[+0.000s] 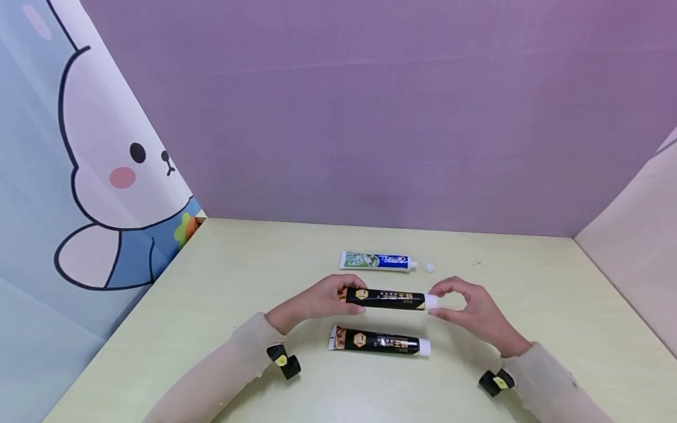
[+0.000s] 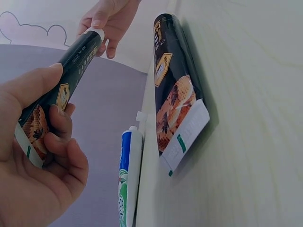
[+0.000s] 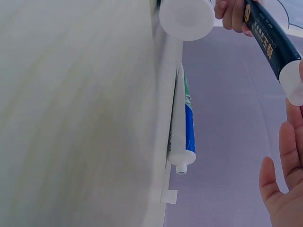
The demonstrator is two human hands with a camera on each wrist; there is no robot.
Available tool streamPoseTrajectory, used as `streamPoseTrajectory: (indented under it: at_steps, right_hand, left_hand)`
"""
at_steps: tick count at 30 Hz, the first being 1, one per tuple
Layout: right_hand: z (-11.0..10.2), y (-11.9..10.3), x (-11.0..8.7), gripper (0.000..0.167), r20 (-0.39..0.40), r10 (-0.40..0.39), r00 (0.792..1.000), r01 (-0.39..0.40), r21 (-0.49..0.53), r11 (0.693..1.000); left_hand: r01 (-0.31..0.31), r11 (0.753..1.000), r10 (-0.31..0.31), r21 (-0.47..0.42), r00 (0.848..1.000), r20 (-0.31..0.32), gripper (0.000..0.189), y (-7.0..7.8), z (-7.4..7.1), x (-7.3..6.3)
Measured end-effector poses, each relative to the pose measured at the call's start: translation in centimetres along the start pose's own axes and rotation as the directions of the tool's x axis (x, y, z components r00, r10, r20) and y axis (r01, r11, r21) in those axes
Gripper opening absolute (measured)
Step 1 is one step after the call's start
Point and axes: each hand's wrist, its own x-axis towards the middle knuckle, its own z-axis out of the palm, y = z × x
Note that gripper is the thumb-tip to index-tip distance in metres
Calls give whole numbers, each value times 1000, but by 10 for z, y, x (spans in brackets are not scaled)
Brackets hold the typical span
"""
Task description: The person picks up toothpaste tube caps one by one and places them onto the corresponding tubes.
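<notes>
A black toothpaste tube (image 1: 391,299) with gold lettering is held level above the table between both hands. My left hand (image 1: 324,298) grips its flat, honeycomb-printed tail, thumb on one side and fingers curled on the other. At the opposite end, my right hand (image 1: 473,308) pinches the white cap (image 3: 292,81) between thumb and fingers. A second black toothpaste tube (image 1: 378,341), capped and similar in print, lies on the table nearer to me. Beyond the held one lies a blue and green toothpaste tube (image 1: 374,261), its bare nozzle (image 3: 181,169) pointing right.
A small white cap (image 1: 429,268) sits just right of the blue and green tube's nozzle. The pale wooden table (image 1: 254,252) ends at a purple backdrop (image 1: 370,129). A cloth with a cartoon animal (image 1: 121,194) hangs on the left, and a pale cloth (image 1: 634,235) on the right.
</notes>
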Motion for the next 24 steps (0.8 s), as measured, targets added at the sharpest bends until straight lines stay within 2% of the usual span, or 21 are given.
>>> streamPoseTrajectory:
  at_steps: [11,18,24]
  right_hand:
    - [-2,-2,2,19,43,127,991,-126,-36,991]
    - [-4,-7,5,17,89,252,964,-250,-31,968]
    - [-6,-11,5,20,120,320,940,-322,-3,947]
  left_hand:
    - [-25,998,26,-61,1000,14,30,-1,0,-2]
    - [-25,999,25,-23,1000,-1,31,-1,1,-3]
    - [-28,1000,28,-11,1000,-5,32,-1,1,-4]
